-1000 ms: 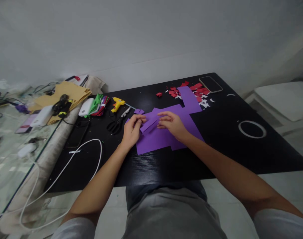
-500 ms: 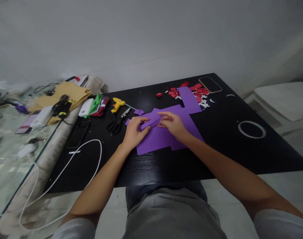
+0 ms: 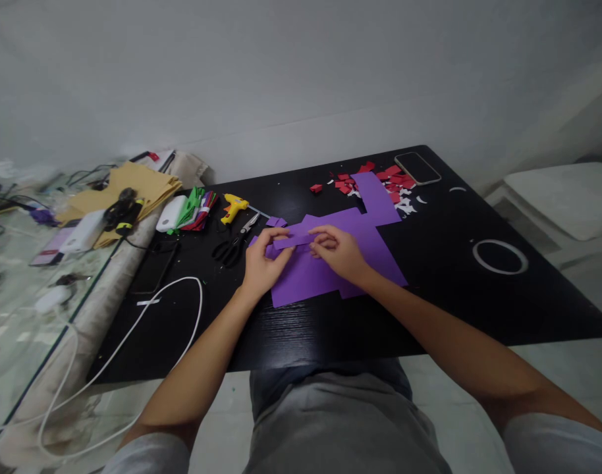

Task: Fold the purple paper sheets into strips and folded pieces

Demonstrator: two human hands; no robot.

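Observation:
A narrow purple paper strip spans between my two hands, above larger purple sheets on the black table. My left hand pinches its left end between thumb and fingers. At the other end, my right hand is closed on the strip with thumb and forefinger, the other fingers curled under. Small purple pieces lie just beyond my left hand. Another purple piece reaches from the sheets toward red paper scraps and white scraps.
Black scissors and a yellow glue gun lie left of the sheets. Further left are green paper bundles, a dark phone and a looped white cable. At right sit another phone and a white ring.
The strip has turned from a slant to nearly level between my fingers. My left hand has shifted slightly left, and my right fingers have curled in more.

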